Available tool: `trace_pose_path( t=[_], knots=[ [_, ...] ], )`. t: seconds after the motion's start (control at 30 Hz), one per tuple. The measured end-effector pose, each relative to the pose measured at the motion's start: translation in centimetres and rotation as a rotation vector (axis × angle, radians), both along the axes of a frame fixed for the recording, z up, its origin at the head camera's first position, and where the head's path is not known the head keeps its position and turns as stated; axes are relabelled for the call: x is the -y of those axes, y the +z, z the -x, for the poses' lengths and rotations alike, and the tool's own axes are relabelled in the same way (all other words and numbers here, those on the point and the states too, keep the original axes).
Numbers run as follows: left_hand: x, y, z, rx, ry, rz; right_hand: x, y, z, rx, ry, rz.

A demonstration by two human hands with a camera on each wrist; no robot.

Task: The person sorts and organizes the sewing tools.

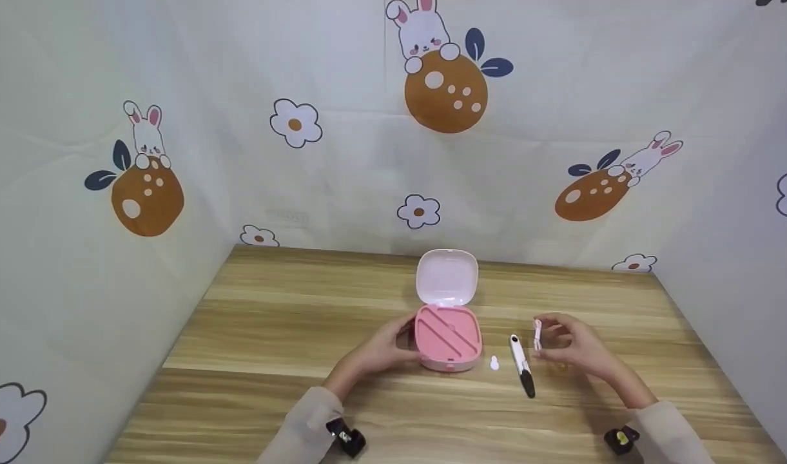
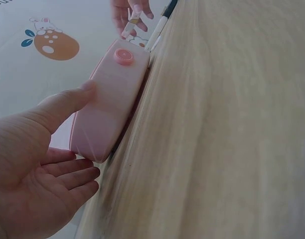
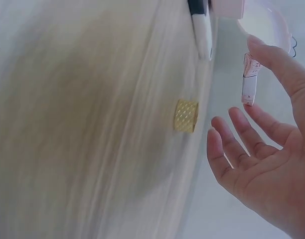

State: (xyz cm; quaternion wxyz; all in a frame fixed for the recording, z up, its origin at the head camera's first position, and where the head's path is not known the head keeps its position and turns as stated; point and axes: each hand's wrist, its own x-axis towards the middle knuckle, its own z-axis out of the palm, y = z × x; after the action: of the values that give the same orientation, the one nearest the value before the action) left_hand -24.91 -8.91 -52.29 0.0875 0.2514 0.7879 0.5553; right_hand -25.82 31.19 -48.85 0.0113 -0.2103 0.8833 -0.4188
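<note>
A pink box (image 1: 450, 362) stands on the table with its pale lid (image 1: 447, 277) raised; its pink inner tray has slanting ridges. My left hand (image 1: 388, 348) holds the box by its left side, and in the left wrist view the thumb lies on the wall by a round button (image 2: 123, 57). My right hand (image 1: 577, 345) pinches a folded measuring tape (image 3: 250, 79) end to end between thumb and a fingertip, above the table; the other fingers are loosely bent. Below this hand sits a gold dimpled ring thimble (image 3: 186, 116).
White-and-black thread snips (image 1: 522, 366) lie between the box and my right hand. A small white gourd-shaped piece (image 1: 494, 363) lies just right of the box. Patterned cloth walls (image 1: 341, 174) border the wooden table (image 1: 290, 303) at the back and sides.
</note>
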Motion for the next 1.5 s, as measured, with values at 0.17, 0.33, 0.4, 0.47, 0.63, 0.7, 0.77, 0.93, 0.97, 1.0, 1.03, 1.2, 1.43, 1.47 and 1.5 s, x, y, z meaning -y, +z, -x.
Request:
trace_pose_path(
  t=[0.17,0.33,0.4,0.47,0.63,0.7,0.77,0.93,0.97,1.0,1.03,1.2,1.43,1.47,1.5],
  knots=[
    [0.0,0.0,0.0,-0.016,-0.003,0.003,0.7,0.3,0.1,0.005,0.015,0.012],
    [0.0,0.1,-0.1,-0.010,0.005,0.005,1.5,0.6,0.2,0.006,0.036,0.023],
    [0.0,0.1,0.0,-0.003,0.011,0.015,1.7,0.6,0.3,0.013,0.042,0.026],
    [0.0,0.2,0.0,-0.003,0.013,0.021,1.9,0.6,0.4,0.024,0.047,0.028],
    [-0.1,0.0,0.0,-0.015,0.019,0.022,2.6,0.7,0.8,0.028,0.061,0.030],
    [-0.1,-0.1,0.1,-0.016,0.019,0.023,2.9,0.7,0.9,0.024,0.062,0.029],
    [-0.1,-0.1,0.1,-0.014,0.019,0.024,3.3,0.8,0.9,0.021,0.070,0.033],
    [-0.1,0.0,0.0,-0.003,0.005,0.001,4.3,1.2,0.7,0.023,0.100,0.071],
    [0.0,0.0,0.0,-0.003,0.002,-0.002,4.4,1.3,0.7,0.029,0.104,0.080],
    [0.0,0.0,0.0,-0.006,0.000,-0.003,4.6,1.3,0.7,0.035,0.111,0.091],
    [0.0,0.0,0.0,-0.007,0.000,-0.002,4.7,1.4,0.7,0.039,0.115,0.096],
    [0.0,0.0,0.1,-0.003,0.005,-0.004,5.4,1.3,1.1,0.059,0.118,0.097],
    [0.0,-0.1,0.1,0.002,0.016,-0.004,6.6,1.3,1.4,0.035,0.148,0.100],
    [0.0,-0.1,0.1,0.002,0.017,0.000,6.8,1.3,1.4,0.033,0.150,0.099],
    [0.0,-0.2,0.1,0.000,0.018,0.002,7.0,1.4,1.4,0.029,0.155,0.095]
  ],
)
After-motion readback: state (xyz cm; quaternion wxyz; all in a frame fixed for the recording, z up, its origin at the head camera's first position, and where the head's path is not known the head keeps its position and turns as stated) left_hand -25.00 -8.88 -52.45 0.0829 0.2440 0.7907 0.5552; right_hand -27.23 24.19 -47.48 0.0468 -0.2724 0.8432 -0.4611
